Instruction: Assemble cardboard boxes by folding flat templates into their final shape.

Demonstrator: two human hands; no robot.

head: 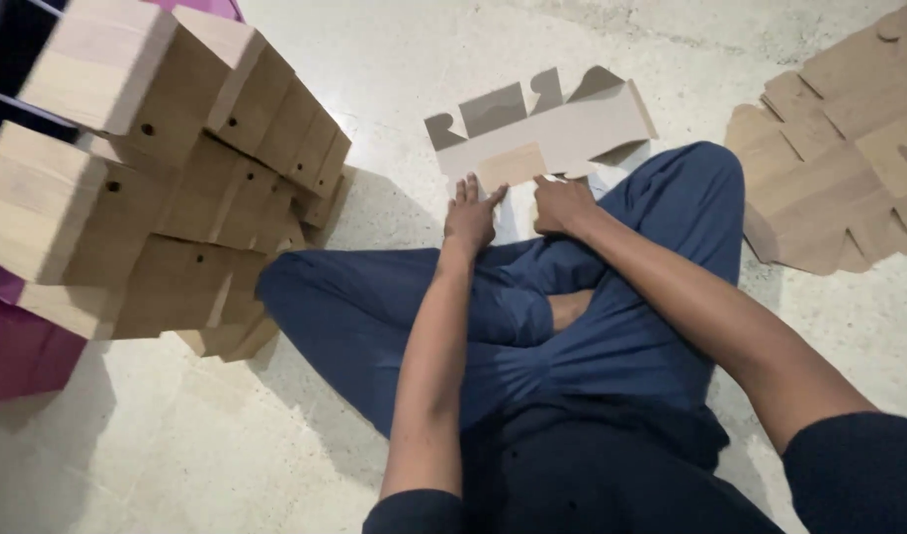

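- Hiding part of the view, the stack of folded cardboard boxes (176, 178) at the left runs past the top and left edges, so its full height cannot be told; a magenta shape (18, 356) beneath it is cut off too.
- A pile of flat die-cut cardboard sheets (849, 148) at the far right is clipped by the frame edge.
- The near edge of the flat carton blank (547, 124) is covered by both hands, and a pale patch of something between the hands and the crossed legs (611, 336) is hard to make out.
- The floor (394, 59) is pale, speckled concrete; the person sits on it in dark blue trousers.
- The carton blank lies flat on the floor, far of the knees, near the middle of the view, its cut flaps pointing away.
- The left hand (470, 216) rests palm down, fingers spread and straight, tips touching the blank's near edge.
- The right hand (562, 203) sits just right of it, fingers curled and pressed onto the same edge, pinching nothing that can be seen.
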